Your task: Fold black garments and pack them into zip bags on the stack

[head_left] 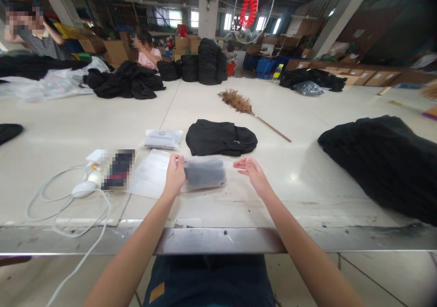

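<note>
My left hand (175,176) grips the left end of a clear plastic bag (205,172) with folded black cloth inside, lying on the table. To the right of the bag, my right hand (251,174) is held apart from it, fingers stretched out and nothing in them. Just behind the bag lies a folded black garment (220,137). A second packed bag with printed lettering (163,139) sits behind my left hand. Flat translucent plastic bags (150,172) are spread to the left of that hand.
A phone (119,169) and a white cable (83,188) lie on the left. A feather duster (241,103) rests further back. At the right is a large black cloth pile (382,161); stacked black pieces (208,61) stand at the far edge. Two people sit across the table.
</note>
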{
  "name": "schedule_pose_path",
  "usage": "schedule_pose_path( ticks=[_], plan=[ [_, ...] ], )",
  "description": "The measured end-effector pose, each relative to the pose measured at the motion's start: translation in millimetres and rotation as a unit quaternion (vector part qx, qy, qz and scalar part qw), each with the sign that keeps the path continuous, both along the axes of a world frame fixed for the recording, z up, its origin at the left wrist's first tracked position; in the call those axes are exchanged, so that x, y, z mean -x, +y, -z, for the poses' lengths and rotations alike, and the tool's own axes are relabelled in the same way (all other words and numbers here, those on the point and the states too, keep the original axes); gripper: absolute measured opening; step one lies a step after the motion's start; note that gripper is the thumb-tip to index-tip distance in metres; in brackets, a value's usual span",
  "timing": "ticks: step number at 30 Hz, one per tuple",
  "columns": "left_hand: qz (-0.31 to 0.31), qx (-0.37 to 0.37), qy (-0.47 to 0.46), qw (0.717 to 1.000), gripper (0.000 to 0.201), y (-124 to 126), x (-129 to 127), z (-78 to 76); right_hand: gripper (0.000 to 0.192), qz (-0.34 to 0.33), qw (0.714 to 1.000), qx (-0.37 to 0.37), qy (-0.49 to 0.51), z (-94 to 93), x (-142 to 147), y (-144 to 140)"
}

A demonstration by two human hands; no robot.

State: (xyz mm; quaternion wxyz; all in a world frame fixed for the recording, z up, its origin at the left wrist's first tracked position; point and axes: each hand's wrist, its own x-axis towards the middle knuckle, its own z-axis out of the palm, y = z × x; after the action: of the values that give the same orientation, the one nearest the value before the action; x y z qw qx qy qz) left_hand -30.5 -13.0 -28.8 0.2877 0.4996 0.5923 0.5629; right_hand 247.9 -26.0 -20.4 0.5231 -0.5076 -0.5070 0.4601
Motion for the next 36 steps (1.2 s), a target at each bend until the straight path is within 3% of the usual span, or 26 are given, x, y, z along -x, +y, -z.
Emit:
schedule_pose_path(
  ticks=[3,7,12,17,20,27,30,33,34,36],
  plan=[
    [0.0,0.045,-0.09,0.995,0.024,3.3,-10.3,15.0,0.053,-0.063,0.996,0.059,-0.026,14.8,9.4,-2.3],
    [0.032,0.084,-0.156,0.984,0.025,3.6,-20.2,23.5,0.043,-0.113,0.99,0.072,-0.035,22.2,15.0,-5.5],
    [0.037,0.114,-0.229,0.966,0.026,3.5,-21.6,26.3,0.043,-0.049,0.996,0.074,-0.026,34.0,6.4,0.8],
    [0.107,0.15,-0.302,0.935,0.041,-0.3,-25.1,24.2,0.04,-0.027,0.996,0.057,-0.063,42.4,-0.3,6.1],
    [0.106,0.143,-0.272,0.946,0.044,-1.7,-27.2,21.3,0.036,-0.033,0.995,0.059,-0.071,42.2,-1.2,5.9],
    [0.097,0.111,-0.275,0.95,0.043,0.7,-26.4,21.9,0.029,0.032,0.99,0.006,-0.136,41.9,-0.6,9.6],
    [0.086,0.111,-0.212,0.967,0.04,1.5,-22.6,24.0,0.027,0.025,0.979,-0.009,-0.202,41.0,-0.7,10.8],
    [0.072,0.037,-0.044,0.996,0.041,-4.5,-24.9,16.9,0.026,0.013,0.966,-0.014,-0.259,39.6,-2.1,9.9],
    [0.076,-0.009,0.032,0.997,0.044,-8.2,-29.0,11.8,0.027,0.009,0.965,-0.01,-0.262,39.1,-2.7,9.3],
    [0.116,-0.089,0.187,0.971,0.046,-16.1,-43.2,-0.6,0.028,-0.009,0.969,0.019,-0.247,38.2,-4.2,7.7]
  ],
)
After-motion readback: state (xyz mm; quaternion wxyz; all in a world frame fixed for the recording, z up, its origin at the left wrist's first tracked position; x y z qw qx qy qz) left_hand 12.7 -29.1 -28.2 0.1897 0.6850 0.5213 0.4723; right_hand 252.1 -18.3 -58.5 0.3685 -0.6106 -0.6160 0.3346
